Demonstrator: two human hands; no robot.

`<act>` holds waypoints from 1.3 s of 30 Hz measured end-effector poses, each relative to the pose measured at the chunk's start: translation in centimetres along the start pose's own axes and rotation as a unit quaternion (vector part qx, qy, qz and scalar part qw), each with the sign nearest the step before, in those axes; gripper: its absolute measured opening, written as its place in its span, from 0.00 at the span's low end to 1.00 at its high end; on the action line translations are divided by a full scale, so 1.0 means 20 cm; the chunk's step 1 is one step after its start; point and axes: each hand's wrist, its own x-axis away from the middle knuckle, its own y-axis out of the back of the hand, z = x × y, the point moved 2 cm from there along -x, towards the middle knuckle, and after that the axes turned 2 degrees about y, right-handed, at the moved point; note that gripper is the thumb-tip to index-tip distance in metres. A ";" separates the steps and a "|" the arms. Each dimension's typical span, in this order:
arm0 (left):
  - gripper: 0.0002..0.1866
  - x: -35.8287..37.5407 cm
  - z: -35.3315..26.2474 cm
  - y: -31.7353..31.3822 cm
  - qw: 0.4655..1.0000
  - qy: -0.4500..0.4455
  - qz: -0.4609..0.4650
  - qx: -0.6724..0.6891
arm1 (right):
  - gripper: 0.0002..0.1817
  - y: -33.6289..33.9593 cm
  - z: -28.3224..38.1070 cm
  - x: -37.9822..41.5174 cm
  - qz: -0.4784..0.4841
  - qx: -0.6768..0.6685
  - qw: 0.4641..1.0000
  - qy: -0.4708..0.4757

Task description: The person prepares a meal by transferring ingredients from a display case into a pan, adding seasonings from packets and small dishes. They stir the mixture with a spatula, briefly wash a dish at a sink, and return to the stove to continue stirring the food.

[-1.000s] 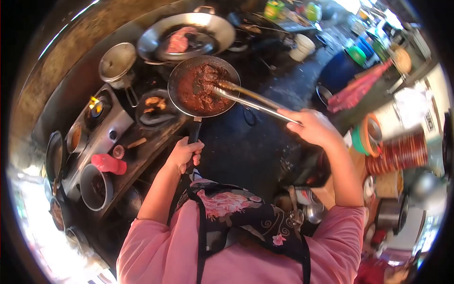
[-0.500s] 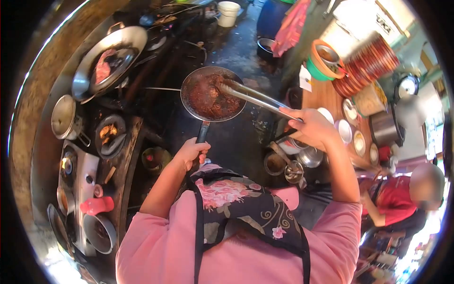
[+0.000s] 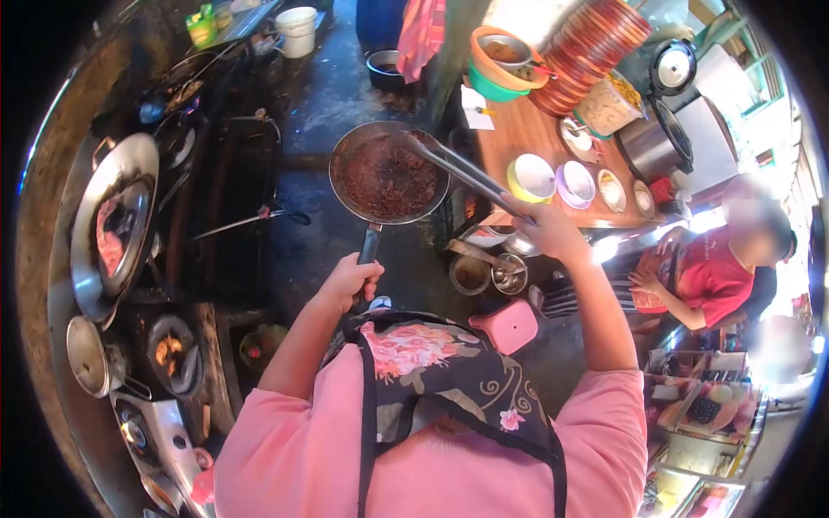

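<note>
Head view: a frying pan (image 3: 356, 138) at upper centre, handle (image 3: 370, 244) pointing down the frame, left hand's fingers (image 3: 371, 270) wrapped round it; right hand (image 3: 548, 231) clamped on tongs (image 3: 482, 183) slanting up-left.

A rough brown wall (image 3: 41, 233) bends past nine o'clock, running into shadow at its outer edge. The floor (image 3: 337, 95), dark with a bluish, damp-looking sheen, stretches toward eleven o'clock. A wooden surface (image 3: 509, 142) stands between one and two. Strong white light (image 3: 790, 129) glares between two and three o'clock, while at four sit a pink stool (image 3: 509, 326) and, farther out, a shelved case (image 3: 695, 453).
</note>
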 end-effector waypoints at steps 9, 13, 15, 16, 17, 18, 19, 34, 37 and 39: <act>0.07 -0.27 -0.23 -0.04 0.997 0.035 0.047 -0.044 | 0.24 0.10 -0.15 -0.10 0.085 -0.109 0.974 -0.181; 0.07 -0.37 -0.32 -0.08 0.994 0.027 0.069 -0.083 | 0.25 0.03 -0.25 -0.16 0.049 -0.002 0.985 -0.163; 0.07 -0.41 -0.36 -0.09 0.992 0.032 0.070 -0.096 | 0.25 0.04 -0.26 -0.18 0.035 -0.009 0.982 -0.183; 0.07 -0.44 -0.37 -0.11 0.992 0.038 0.075 -0.095 | 0.25 0.06 -0.27 -0.17 0.031 -0.020 0.980 -0.193; 0.08 -0.46 -0.39 -0.12 0.991 0.043 0.078 -0.095 | 0.25 0.08 -0.26 -0.17 0.028 -0.032 0.978 -0.203; 0.08 -0.49 -0.40 -0.13 0.991 0.049 0.082 -0.095 | 0.26 0.09 -0.27 -0.17 0.028 -0.019 0.978 -0.207; 0.08 -0.51 -0.42 -0.14 0.989 0.051 0.088 -0.108 | 0.26 0.09 -0.28 -0.16 0.028 -0.004 0.977 -0.212; 0.08 -0.93 -0.49 -0.59 0.971 0.094 0.150 -0.160 | 0.27 0.24 -0.80 0.05 -0.036 -0.266 0.909 -0.318; 0.08 -1.05 -0.50 -0.76 0.971 0.091 0.149 -0.164 | 0.27 0.34 -0.94 0.07 -0.072 -0.291 0.908 -0.293; 0.07 -1.14 -0.49 -0.87 0.971 0.091 0.149 -0.162 | 0.26 0.41 -1.07 0.09 -0.072 -0.237 0.926 -0.284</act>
